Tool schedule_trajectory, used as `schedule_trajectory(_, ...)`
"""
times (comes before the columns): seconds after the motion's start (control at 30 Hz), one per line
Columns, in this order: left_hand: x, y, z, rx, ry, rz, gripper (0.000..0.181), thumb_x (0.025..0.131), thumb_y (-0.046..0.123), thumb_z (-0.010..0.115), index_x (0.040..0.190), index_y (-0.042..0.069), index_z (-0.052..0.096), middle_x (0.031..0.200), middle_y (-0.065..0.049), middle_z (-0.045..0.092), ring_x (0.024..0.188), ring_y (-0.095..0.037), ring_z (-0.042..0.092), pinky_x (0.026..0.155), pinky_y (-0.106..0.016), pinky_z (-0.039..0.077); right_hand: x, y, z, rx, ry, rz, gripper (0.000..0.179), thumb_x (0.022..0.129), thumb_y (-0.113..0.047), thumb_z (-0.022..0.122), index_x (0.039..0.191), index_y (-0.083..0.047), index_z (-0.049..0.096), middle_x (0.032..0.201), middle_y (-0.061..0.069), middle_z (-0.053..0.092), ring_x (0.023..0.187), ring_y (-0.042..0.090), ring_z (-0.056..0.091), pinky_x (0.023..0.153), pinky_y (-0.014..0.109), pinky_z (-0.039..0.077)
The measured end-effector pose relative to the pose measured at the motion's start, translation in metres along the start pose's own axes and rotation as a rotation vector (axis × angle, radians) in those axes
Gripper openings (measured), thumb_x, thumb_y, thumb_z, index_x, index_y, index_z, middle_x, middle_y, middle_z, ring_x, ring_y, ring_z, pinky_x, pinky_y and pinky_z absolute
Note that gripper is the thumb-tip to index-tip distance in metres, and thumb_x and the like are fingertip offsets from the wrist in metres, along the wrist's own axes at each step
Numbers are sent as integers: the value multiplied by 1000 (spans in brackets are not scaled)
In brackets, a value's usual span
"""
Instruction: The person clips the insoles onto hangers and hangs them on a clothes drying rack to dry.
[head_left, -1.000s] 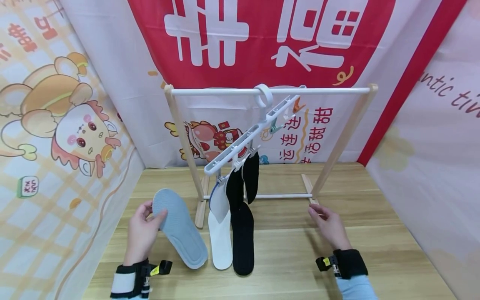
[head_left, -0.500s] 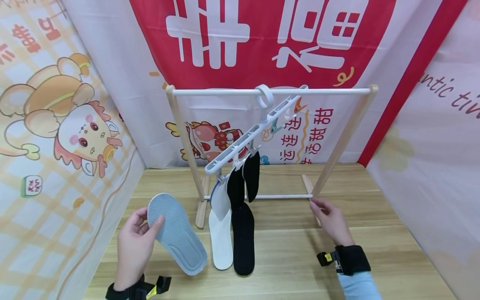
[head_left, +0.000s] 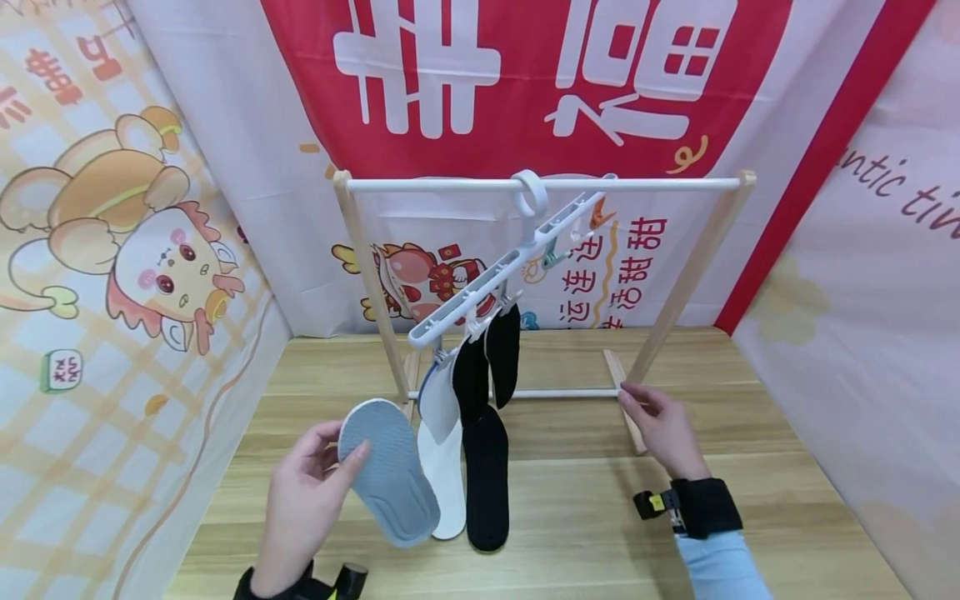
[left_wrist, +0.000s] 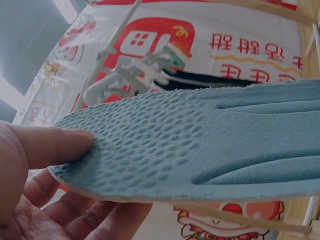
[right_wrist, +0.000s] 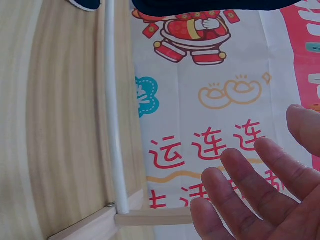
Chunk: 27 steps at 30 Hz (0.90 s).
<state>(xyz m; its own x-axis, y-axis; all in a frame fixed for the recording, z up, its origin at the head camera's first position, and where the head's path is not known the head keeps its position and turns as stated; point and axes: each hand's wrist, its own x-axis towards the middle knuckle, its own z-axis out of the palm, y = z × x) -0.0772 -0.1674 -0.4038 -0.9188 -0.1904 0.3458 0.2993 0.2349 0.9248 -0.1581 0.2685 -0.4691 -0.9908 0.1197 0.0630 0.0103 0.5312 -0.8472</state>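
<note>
— Rightward has gone the blue-grey insole (head_left: 390,483), carried by the person's left hand (head_left: 303,492); half a second ago it appeared beside the white insole (head_left: 450,500) lying on the table (head_left: 570,517), and now it overlaps part of it in the head view.

— How is it held?

— By a narrow grip at one end only: thumb on the dimpled face, fingers behind. That probably leaves the rest of the insole unobstructed and easy to turn.

— And the right hand (head_left: 667,429)?

— Its grip is loose and holds nothing, near the lower right corner of the wooden rack (head_left: 690,283). Whether it touches the wood, I cannot tell.

— What keeps everything else in place?

— White hanger (head_left: 480,290), hooked over the upper rod (head_left: 637,183), one end toward the viewer, likely so its clips are within reach. From that end hang a pale insole (head_left: 438,400) and dark insoles (head_left: 471,379); below, a black insole (head_left: 487,483) lies flat beside the white one
</note>
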Motion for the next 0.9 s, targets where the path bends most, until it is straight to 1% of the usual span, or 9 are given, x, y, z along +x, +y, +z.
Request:
schedule_trajectory(0.1,-2,1,9,-28,-49,15,23,85,-7,73,107,-2,66,98,-10,67,83,-17,68,70,-27,59,2,-4,-1,-3,6,-25,56,100,-48,53,136,-5,59,132,19,59,117,33,56,97,49,45)
schedule_trajectory(0.23,-4,1,22,-69,-117,5,23,86,-7,72,107,-2,65,98,-12,67,83,-17,68,69,-30,59,5,-8,-1,-21,12,-56,53,101,-46,54,135,-6,60,128,18,61,114,32,57,95,48,46)
schedule_trajectory(0.33,-6,1,30,-87,-169,0,23,87,-6,71,108,-1,65,100,-12,66,83,-18,67,68,-31,59,9,-13,-2,-29,12,-67,53,100,-46,55,134,-5,60,126,18,62,113,32,57,94,49,47)
schedule_trajectory(0.43,-7,0,39,-100,-220,9,22,88,-4,70,110,0,65,102,-11,66,83,-19,67,68,-32,59,14,-21,-2,-25,9,-72,53,100,-45,55,135,-5,60,126,18,62,114,33,57,94,50,47)
schedule_trajectory(0.5,-7,0,45,-109,-246,4,22,89,-2,70,111,2,66,103,-11,66,84,-20,67,69,-32,59,18,-27,-3,-20,7,-81,52,100,-44,56,135,-6,59,127,17,62,115,32,57,93,49,47)
schedule_trajectory(0.7,1,2,60,-108,-278,-37,22,91,1,70,113,5,66,104,-9,66,86,-22,66,71,-31,59,31,-45,-5,-24,21,-139,51,100,-43,56,133,-5,61,124,16,64,110,29,60,86,41,52)
schedule_trajectory(0.77,5,3,65,-106,-287,-39,22,91,1,70,112,5,66,104,-9,65,86,-22,66,71,-31,59,35,-51,-7,-26,27,-166,51,100,-43,56,132,-4,61,124,16,64,109,29,61,87,41,51)
schedule_trajectory(0.9,16,5,75,-98,-313,-14,22,91,2,70,113,5,67,103,-10,66,85,-22,66,70,-30,59,45,-64,-10,-33,31,-219,49,101,-40,57,131,-2,61,123,18,64,109,32,61,93,47,49)
